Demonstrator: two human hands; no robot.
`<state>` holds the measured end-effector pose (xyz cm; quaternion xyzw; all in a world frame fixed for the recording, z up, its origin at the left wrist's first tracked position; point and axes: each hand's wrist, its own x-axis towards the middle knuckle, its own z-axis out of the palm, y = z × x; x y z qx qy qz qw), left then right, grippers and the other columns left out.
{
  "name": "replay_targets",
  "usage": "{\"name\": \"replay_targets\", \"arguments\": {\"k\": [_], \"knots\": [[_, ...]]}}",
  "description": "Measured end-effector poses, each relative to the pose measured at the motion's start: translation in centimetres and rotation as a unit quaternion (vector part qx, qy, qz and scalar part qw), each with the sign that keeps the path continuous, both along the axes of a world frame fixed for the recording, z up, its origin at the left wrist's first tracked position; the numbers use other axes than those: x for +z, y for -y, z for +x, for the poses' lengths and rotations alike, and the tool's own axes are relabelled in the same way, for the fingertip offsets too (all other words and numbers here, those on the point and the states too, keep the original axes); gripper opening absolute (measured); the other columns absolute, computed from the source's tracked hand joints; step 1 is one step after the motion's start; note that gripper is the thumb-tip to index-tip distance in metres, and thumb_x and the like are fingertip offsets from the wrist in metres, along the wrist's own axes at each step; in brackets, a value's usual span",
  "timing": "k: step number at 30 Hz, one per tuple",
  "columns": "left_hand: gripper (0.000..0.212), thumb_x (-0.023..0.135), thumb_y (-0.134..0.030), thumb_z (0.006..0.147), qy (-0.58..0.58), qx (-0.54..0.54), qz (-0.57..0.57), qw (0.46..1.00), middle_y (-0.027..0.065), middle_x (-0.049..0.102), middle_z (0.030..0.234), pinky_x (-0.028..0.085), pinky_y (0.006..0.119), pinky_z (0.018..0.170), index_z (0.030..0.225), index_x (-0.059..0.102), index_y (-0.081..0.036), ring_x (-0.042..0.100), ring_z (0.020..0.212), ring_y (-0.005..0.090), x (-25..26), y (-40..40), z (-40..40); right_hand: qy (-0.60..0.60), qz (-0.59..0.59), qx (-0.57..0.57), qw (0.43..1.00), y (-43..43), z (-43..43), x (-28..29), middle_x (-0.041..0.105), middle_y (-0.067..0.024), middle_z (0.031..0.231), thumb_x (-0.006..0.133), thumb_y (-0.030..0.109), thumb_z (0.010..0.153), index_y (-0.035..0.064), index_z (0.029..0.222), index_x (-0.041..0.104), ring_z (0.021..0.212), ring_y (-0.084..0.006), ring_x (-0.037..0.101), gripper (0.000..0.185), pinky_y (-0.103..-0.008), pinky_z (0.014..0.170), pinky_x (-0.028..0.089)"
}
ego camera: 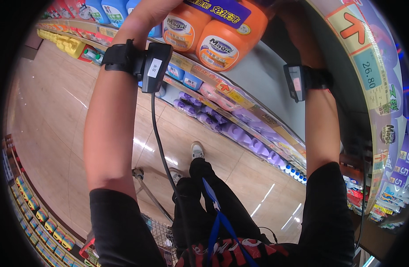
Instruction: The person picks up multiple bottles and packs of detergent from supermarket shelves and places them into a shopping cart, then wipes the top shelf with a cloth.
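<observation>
Two orange plastic bottles of Magic cleaner, a nearer one (221, 43) and one beside it (182, 28), stand at the front of a shelf at the top. A purple card (221, 13) with yellow writing lies across their upper parts. My left hand (162, 8) reaches over the left bottle, its fingers cut off by the upper edge. Into the shaded shelf space right of the bottles goes my right arm; the right hand (287, 15) is dim near the nearer bottle, its fingers hidden. Whether either hand grips anything cannot be seen. Each wrist wears a black strapped device.
Blue bottles (112, 11) stand left of the orange ones. Lower shelves hold purple bottles (237, 133) and pink packs (219, 95). A shelf edge with price tags (368, 70) curves close at right. A wire shopping cart (161, 233) stands by my legs. A black cable (159, 140) hangs from the left wrist.
</observation>
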<state>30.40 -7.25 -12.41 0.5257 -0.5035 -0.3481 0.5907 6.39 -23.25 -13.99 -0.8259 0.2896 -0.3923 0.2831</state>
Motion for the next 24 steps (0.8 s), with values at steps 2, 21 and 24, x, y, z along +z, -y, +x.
{"name": "replay_targets", "arguments": {"k": [2, 21, 24], "knots": [[0.038, 0.075, -0.020, 0.080, -0.058, -0.065, -0.021, 0.996, 0.0074, 0.068, 0.097, 0.051, 0.026, 0.079, 0.108, 0.064, 0.003, 0.063, 0.086, 0.0129, 0.5, 0.2, -0.1, 0.001, -0.001, 0.003, 1.000, 0.0, 0.0, 0.3, 0.063, -0.0103, 0.114, 0.070, 0.026, 0.082, 0.0009, 0.116, 0.060, 0.109, -0.0203, 0.057, 0.043, -0.0305, 0.096, 0.040], [0.046, 0.085, -0.010, 0.061, 0.137, -0.139, -0.104, 0.975, 0.0100, 0.048, 0.136, 0.046, 0.027, 0.089, 0.104, 0.068, -0.002, 0.055, 0.109, 0.0152, -0.1, -6.0, 1.5, 0.020, 0.003, 0.067, 0.998, -8.8, -0.3, -1.2, 0.068, -0.0104, 0.107, 0.081, 0.021, 0.070, 0.0018, 0.106, 0.066, 0.102, -0.0219, 0.064, 0.044, -0.0333, 0.091, 0.047], [0.043, 0.085, -0.012, 0.061, 0.150, -0.154, -0.159, 0.964, 0.0095, 0.048, 0.136, 0.047, 0.031, 0.092, 0.100, 0.070, -0.002, 0.055, 0.111, 0.0185, -0.1, -6.2, 0.5, 0.010, -0.069, 0.073, 0.995, -10.8, -0.7, -0.4, 0.069, -0.0105, 0.105, 0.083, 0.020, 0.068, 0.0019, 0.105, 0.067, 0.101, -0.0221, 0.065, 0.044, -0.0337, 0.090, 0.048]]}}
